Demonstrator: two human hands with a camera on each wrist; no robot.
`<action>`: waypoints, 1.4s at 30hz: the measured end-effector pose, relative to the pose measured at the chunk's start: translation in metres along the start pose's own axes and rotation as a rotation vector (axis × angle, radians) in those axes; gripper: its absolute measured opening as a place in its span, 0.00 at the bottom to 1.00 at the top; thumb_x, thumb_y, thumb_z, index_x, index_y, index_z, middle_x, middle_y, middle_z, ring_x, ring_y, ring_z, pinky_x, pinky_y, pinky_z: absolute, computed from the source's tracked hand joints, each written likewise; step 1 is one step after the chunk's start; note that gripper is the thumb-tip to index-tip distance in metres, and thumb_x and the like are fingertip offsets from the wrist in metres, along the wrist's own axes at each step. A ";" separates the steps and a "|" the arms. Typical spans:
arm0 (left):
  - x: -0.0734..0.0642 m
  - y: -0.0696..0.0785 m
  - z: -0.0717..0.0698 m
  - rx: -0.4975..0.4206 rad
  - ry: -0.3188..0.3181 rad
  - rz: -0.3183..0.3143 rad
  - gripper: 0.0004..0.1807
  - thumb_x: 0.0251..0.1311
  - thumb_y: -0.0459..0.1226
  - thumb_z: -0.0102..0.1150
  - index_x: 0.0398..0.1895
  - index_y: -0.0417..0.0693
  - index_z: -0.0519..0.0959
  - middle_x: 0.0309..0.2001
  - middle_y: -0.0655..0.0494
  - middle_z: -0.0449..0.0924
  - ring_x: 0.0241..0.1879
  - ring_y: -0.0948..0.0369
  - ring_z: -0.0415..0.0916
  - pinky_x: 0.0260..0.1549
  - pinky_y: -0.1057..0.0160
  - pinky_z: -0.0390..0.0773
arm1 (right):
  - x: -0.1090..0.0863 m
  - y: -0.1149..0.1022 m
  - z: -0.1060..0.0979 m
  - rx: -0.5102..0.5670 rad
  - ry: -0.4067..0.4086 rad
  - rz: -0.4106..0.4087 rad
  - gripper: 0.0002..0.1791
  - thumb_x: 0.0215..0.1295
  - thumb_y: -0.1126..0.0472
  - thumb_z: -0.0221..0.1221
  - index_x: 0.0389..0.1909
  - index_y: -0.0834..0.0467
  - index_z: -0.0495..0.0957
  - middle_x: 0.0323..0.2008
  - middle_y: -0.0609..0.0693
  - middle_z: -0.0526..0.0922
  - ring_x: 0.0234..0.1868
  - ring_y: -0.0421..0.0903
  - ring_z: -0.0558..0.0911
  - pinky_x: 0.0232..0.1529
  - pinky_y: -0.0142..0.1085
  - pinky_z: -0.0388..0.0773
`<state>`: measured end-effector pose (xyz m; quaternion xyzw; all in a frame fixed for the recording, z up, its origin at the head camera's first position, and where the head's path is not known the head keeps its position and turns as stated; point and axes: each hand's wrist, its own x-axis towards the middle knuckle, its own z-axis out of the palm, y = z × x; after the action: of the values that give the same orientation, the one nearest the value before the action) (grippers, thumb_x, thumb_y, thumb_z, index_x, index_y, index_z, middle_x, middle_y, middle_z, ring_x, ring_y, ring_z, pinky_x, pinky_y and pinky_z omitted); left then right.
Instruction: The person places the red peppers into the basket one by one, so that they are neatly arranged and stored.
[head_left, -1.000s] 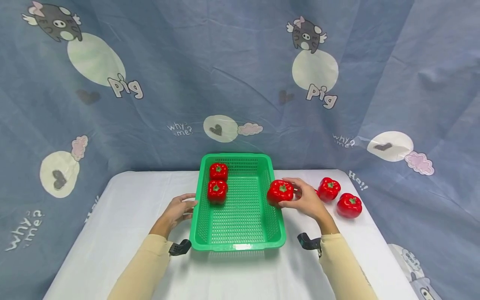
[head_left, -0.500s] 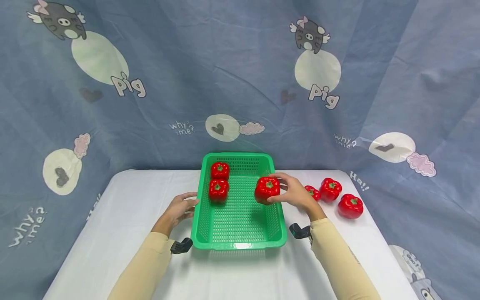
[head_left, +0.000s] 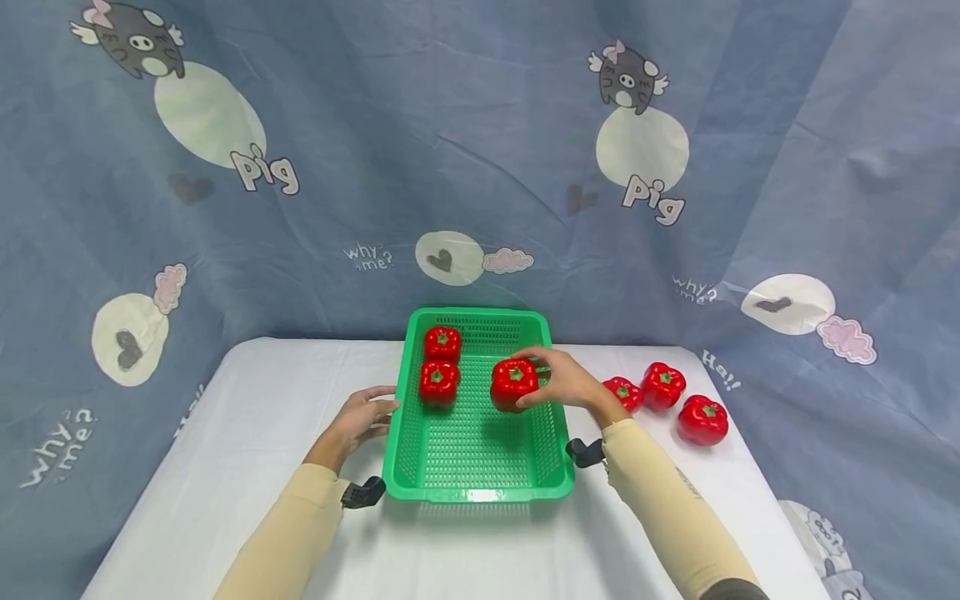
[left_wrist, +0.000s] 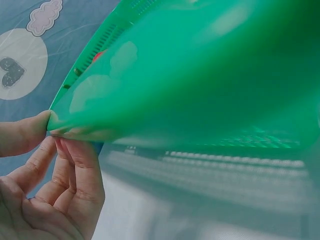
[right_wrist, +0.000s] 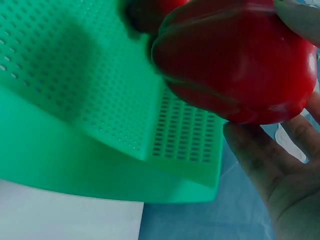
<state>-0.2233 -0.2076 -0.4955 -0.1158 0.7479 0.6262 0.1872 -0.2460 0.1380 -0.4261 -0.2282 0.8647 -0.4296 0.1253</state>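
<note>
My right hand (head_left: 561, 378) grips a red bell pepper (head_left: 513, 385) between thumb and fingers, over the right half of the green basket (head_left: 480, 493). In the right wrist view this bell pepper (right_wrist: 235, 65) hangs above the perforated floor. Two more red bell peppers stand in the basket's left side, a back one (head_left: 442, 343) and a front one (head_left: 439, 383). My left hand (head_left: 362, 421) is at the basket's left wall. The left wrist view has the thumb on top of the rim (left_wrist: 57, 120) and the fingers (left_wrist: 75, 170) beneath, pinching it.
Right of the basket, three red bell peppers lie on the white table (head_left: 300, 392): one partly behind my right hand (head_left: 624, 393), one farther back (head_left: 663, 386) and one nearer the edge (head_left: 702, 420). A blue patterned cloth (head_left: 337, 167) hangs behind the table.
My right hand has carried its bell pepper left, from above the basket's right rim to over its inside. The left hand stays at the left rim.
</note>
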 end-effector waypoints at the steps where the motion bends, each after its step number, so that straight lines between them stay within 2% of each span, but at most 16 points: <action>1: 0.000 0.000 0.000 0.002 0.001 -0.001 0.26 0.66 0.34 0.54 0.66 0.37 0.67 0.38 0.55 0.83 0.35 0.62 0.79 0.35 0.63 0.80 | 0.001 0.000 0.001 -0.004 -0.006 0.007 0.37 0.45 0.64 0.74 0.60 0.57 0.73 0.54 0.54 0.77 0.56 0.56 0.74 0.47 0.44 0.80; 10: -0.001 -0.002 0.001 0.010 0.003 -0.010 0.26 0.66 0.34 0.54 0.66 0.37 0.67 0.40 0.52 0.83 0.35 0.61 0.78 0.35 0.62 0.80 | 0.011 -0.003 0.014 -0.036 -0.058 0.063 0.39 0.46 0.65 0.73 0.63 0.60 0.69 0.57 0.56 0.75 0.60 0.58 0.72 0.53 0.51 0.77; 15: -0.002 -0.003 0.001 0.014 0.005 0.003 0.25 0.66 0.34 0.54 0.66 0.37 0.67 0.44 0.48 0.83 0.35 0.61 0.79 0.35 0.62 0.81 | 0.017 -0.003 0.020 -0.069 -0.069 0.087 0.38 0.45 0.64 0.74 0.60 0.58 0.70 0.55 0.53 0.76 0.58 0.55 0.73 0.51 0.47 0.78; 19: -0.002 -0.003 0.001 0.016 0.002 0.013 0.25 0.66 0.34 0.53 0.66 0.37 0.66 0.46 0.46 0.82 0.35 0.61 0.79 0.35 0.62 0.81 | 0.023 -0.002 0.026 -0.081 -0.075 0.082 0.37 0.44 0.63 0.75 0.57 0.58 0.72 0.53 0.51 0.77 0.56 0.53 0.74 0.49 0.43 0.79; 24: -0.001 -0.002 0.001 0.012 0.002 0.012 0.25 0.66 0.34 0.53 0.66 0.36 0.66 0.46 0.47 0.83 0.34 0.62 0.79 0.35 0.63 0.81 | 0.028 -0.004 0.034 -0.088 -0.092 0.070 0.36 0.44 0.64 0.75 0.57 0.59 0.72 0.54 0.52 0.76 0.57 0.54 0.74 0.49 0.43 0.79; 33: 0.000 0.002 0.000 0.015 0.005 0.013 0.25 0.66 0.33 0.53 0.66 0.36 0.66 0.45 0.47 0.83 0.34 0.62 0.79 0.34 0.63 0.80 | 0.040 -0.004 0.050 -0.182 -0.136 0.017 0.36 0.42 0.61 0.77 0.55 0.56 0.73 0.54 0.49 0.76 0.53 0.48 0.76 0.49 0.40 0.77; 42: -0.001 0.001 0.000 0.022 -0.001 0.019 0.25 0.66 0.34 0.53 0.66 0.36 0.66 0.46 0.47 0.83 0.34 0.62 0.79 0.34 0.64 0.80 | 0.048 -0.009 0.062 -0.154 -0.173 0.043 0.35 0.44 0.65 0.74 0.56 0.58 0.72 0.53 0.51 0.76 0.53 0.49 0.75 0.49 0.39 0.78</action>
<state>-0.2228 -0.2071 -0.4944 -0.1065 0.7557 0.6198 0.1830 -0.2595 0.0663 -0.4567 -0.2547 0.8857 -0.3380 0.1910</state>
